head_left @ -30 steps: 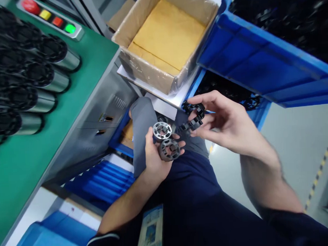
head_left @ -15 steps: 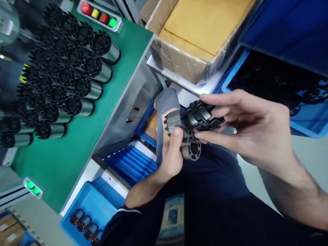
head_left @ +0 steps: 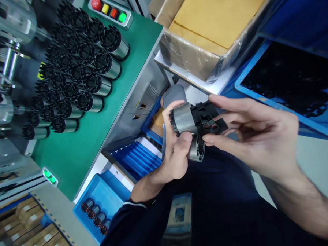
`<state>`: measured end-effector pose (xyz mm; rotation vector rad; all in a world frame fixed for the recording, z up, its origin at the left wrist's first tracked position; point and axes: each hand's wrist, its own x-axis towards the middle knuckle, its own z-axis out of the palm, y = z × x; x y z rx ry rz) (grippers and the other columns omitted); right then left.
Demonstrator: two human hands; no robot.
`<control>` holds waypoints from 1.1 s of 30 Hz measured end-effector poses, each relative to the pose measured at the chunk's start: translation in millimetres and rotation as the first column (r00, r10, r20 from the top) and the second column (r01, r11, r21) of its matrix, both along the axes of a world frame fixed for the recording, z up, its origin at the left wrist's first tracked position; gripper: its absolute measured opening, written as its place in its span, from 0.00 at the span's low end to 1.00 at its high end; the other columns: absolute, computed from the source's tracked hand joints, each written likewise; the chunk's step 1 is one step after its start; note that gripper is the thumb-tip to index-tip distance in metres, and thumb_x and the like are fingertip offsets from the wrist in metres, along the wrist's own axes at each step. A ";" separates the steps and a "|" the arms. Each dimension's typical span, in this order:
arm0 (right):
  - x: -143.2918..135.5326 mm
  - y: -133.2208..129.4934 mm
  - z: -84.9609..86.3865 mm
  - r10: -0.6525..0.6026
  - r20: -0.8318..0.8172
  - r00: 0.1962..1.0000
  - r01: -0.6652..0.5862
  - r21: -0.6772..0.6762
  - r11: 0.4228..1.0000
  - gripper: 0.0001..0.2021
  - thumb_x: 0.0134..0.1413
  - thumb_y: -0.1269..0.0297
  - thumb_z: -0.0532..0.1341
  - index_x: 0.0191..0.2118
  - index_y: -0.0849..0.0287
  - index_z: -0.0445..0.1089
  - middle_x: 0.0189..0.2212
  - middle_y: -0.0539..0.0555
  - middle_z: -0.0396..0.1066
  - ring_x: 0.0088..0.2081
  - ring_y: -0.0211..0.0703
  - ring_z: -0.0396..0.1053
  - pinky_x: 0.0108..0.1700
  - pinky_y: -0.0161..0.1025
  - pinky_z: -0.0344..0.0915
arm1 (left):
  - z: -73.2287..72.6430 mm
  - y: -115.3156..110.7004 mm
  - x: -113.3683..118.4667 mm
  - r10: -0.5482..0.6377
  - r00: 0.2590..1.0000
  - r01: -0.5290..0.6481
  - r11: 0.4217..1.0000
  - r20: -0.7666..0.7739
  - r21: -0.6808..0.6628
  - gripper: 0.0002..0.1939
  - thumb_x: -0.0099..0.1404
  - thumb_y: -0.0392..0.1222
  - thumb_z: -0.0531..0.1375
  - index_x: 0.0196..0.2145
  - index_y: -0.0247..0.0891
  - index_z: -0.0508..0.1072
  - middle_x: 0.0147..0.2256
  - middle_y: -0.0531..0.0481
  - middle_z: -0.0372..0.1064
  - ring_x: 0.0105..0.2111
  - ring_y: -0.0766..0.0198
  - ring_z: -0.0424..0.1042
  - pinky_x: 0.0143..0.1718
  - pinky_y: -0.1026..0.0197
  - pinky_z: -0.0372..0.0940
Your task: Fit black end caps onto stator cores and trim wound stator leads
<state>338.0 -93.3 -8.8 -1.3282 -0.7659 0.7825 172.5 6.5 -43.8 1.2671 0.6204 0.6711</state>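
Observation:
My left hand (head_left: 176, 151) is closed around a silver motor stator core (head_left: 183, 118) with black teeth at its left end. A second stator core (head_left: 195, 150) sits just below in the same hand, its slotted open end facing right. My right hand (head_left: 263, 136) pinches a black plastic insulator (head_left: 209, 117) between thumb and fingers. The insulator lies end to end against the upper core; whether it is seated in it I cannot tell. Part of the lower core is hidden behind my left thumb.
Many stator cores with black ends (head_left: 86, 64) stand on the green workbench (head_left: 114, 111) beside a button panel (head_left: 110, 10). A blue bin (head_left: 101, 192) holds several wound stators. A carton (head_left: 193, 55) and a blue crate (head_left: 266, 73) of black parts are at right.
The black insulator now sits straighter, in line with the upper core, where it was tilted before. Both hands still hold their parts. The whole view has shifted slightly.

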 end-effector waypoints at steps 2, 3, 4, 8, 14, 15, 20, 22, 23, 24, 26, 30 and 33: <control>0.0 -0.1 -1.4 -0.014 -0.006 1.000 0.014 0.014 1.000 0.37 0.54 0.73 0.87 0.68 0.41 0.87 0.46 0.45 0.92 0.33 0.38 0.85 0.38 0.35 0.89 | 0.3 0.8 -2.7 0.003 0.999 -0.004 1.000 0.034 0.028 0.32 0.85 0.63 0.61 0.78 0.52 0.64 0.62 0.42 0.76 0.58 0.45 0.79 0.64 0.40 0.76; 0.2 -0.3 -1.9 -0.018 -0.010 1.000 0.018 0.017 1.000 0.37 0.54 0.74 0.87 0.67 0.41 0.87 0.46 0.46 0.92 0.34 0.39 0.86 0.39 0.36 0.89 | 1.0 1.8 -4.1 -0.003 0.999 0.001 0.999 0.036 0.043 0.32 0.85 0.62 0.62 0.78 0.52 0.65 0.62 0.42 0.75 0.58 0.46 0.78 0.64 0.40 0.75; 0.4 -0.3 -2.2 -0.021 -0.016 1.000 0.021 0.017 1.000 0.37 0.54 0.74 0.87 0.67 0.41 0.87 0.45 0.46 0.92 0.34 0.40 0.86 0.39 0.37 0.90 | 2.1 3.0 -5.3 -0.014 0.999 0.012 0.998 0.029 0.061 0.32 0.85 0.61 0.63 0.79 0.52 0.66 0.62 0.42 0.74 0.58 0.47 0.77 0.65 0.41 0.75; -0.3 1.1 -3.5 -0.047 -0.038 0.998 0.047 -0.013 0.999 0.37 0.55 0.73 0.87 0.67 0.37 0.87 0.44 0.45 0.92 0.35 0.44 0.87 0.40 0.41 0.90 | 9.7 7.1 -7.2 -0.068 0.998 0.068 0.993 0.003 0.095 0.32 0.86 0.62 0.63 0.79 0.53 0.64 0.61 0.44 0.74 0.52 0.51 0.79 0.59 0.44 0.78; -6.2 1.7 -3.4 -0.098 0.012 0.995 0.099 -0.014 0.995 0.36 0.53 0.71 0.86 0.66 0.36 0.88 0.44 0.47 0.92 0.33 0.50 0.87 0.37 0.50 0.91 | 30.4 0.5 -4.2 -0.008 0.998 0.004 0.998 -0.066 -0.068 0.28 0.84 0.63 0.65 0.75 0.61 0.69 0.64 0.47 0.78 0.43 0.53 0.81 0.48 0.47 0.80; -7.5 1.2 -2.6 -0.110 0.032 0.993 0.111 -0.025 0.994 0.36 0.53 0.70 0.86 0.66 0.36 0.88 0.44 0.48 0.92 0.33 0.53 0.87 0.36 0.52 0.91 | 33.1 -0.4 -4.3 0.005 0.997 -0.012 0.996 -0.081 -0.093 0.27 0.83 0.63 0.65 0.74 0.62 0.70 0.63 0.47 0.78 0.43 0.52 0.81 0.48 0.47 0.80; -13.9 1.7 5.1 -0.155 0.112 0.981 0.167 -0.101 0.981 0.35 0.51 0.63 0.89 0.65 0.36 0.89 0.48 0.47 0.92 0.37 0.58 0.89 0.34 0.56 0.90 | 38.4 2.5 -9.0 0.027 0.994 -0.041 0.989 -0.104 -0.139 0.32 0.79 0.68 0.68 0.74 0.58 0.71 0.66 0.43 0.80 0.50 0.44 0.86 0.48 0.46 0.83; -15.2 2.2 8.6 -0.148 0.147 0.978 0.162 -0.085 0.983 0.34 0.52 0.60 0.89 0.65 0.36 0.89 0.50 0.46 0.92 0.38 0.57 0.89 0.34 0.55 0.90 | 37.6 4.6 -10.0 0.012 0.994 -0.028 0.989 -0.108 -0.148 0.32 0.81 0.68 0.67 0.74 0.56 0.72 0.67 0.43 0.80 0.53 0.43 0.87 0.51 0.45 0.83; -15.6 1.9 10.3 -0.136 0.167 0.976 0.151 -0.081 0.985 0.34 0.54 0.58 0.88 0.66 0.34 0.88 0.50 0.45 0.92 0.38 0.57 0.90 0.35 0.56 0.90 | 36.8 5.3 -9.8 0.015 0.994 -0.031 0.989 -0.112 -0.142 0.32 0.81 0.68 0.66 0.74 0.55 0.73 0.67 0.42 0.81 0.55 0.42 0.87 0.54 0.44 0.83; -15.7 1.3 11.7 -0.116 0.189 0.975 0.134 -0.088 0.987 0.33 0.57 0.57 0.88 0.67 0.32 0.87 0.50 0.44 0.92 0.38 0.57 0.90 0.36 0.57 0.91 | 35.5 5.7 -9.2 0.027 0.993 -0.043 0.990 -0.112 -0.137 0.32 0.82 0.68 0.66 0.74 0.53 0.74 0.66 0.42 0.81 0.57 0.41 0.86 0.57 0.42 0.83; -15.9 -1.1 13.6 -0.078 0.242 0.967 0.108 -0.115 0.987 0.33 0.60 0.55 0.86 0.70 0.30 0.85 0.48 0.44 0.92 0.38 0.58 0.90 0.39 0.60 0.92 | 32.4 6.0 -8.0 0.054 0.994 -0.069 0.985 -0.098 -0.161 0.34 0.81 0.70 0.66 0.74 0.51 0.74 0.63 0.41 0.83 0.60 0.39 0.86 0.61 0.41 0.83; -16.1 -5.1 14.5 -0.067 0.364 0.929 0.125 -0.140 0.982 0.35 0.62 0.50 0.85 0.72 0.33 0.83 0.47 0.47 0.92 0.37 0.59 0.90 0.39 0.62 0.92 | 24.8 7.0 -14.7 0.034 0.995 -0.058 0.965 -0.096 -0.255 0.37 0.77 0.72 0.68 0.73 0.50 0.75 0.60 0.40 0.85 0.61 0.38 0.87 0.60 0.40 0.84; -17.0 -3.5 15.1 -0.046 0.308 0.950 0.089 -0.125 0.988 0.36 0.59 0.52 0.87 0.72 0.34 0.84 0.49 0.49 0.92 0.38 0.58 0.90 0.37 0.59 0.91 | 16.6 8.0 -31.8 0.005 0.986 -0.051 0.959 -0.164 -0.277 0.34 0.75 0.71 0.71 0.69 0.51 0.79 0.54 0.42 0.88 0.59 0.39 0.88 0.59 0.40 0.85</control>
